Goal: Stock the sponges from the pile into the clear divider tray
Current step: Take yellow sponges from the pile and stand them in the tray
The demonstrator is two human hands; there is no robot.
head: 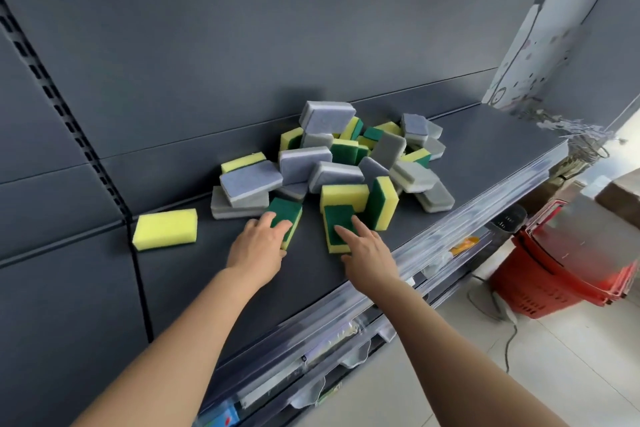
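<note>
Your left grip (258,243) clasps a green-topped sponge (287,210) at the pile's (346,156) near edge on the shelf (194,288). Your right grip (367,250) rests flat-fingered, released, on a second sponge (337,218) beside it. Red baskets (561,274) sit stacked right of the pile.

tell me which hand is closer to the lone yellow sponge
Left. The left hand is just right of the lone yellow sponge; the right hand is farther right still.
</note>
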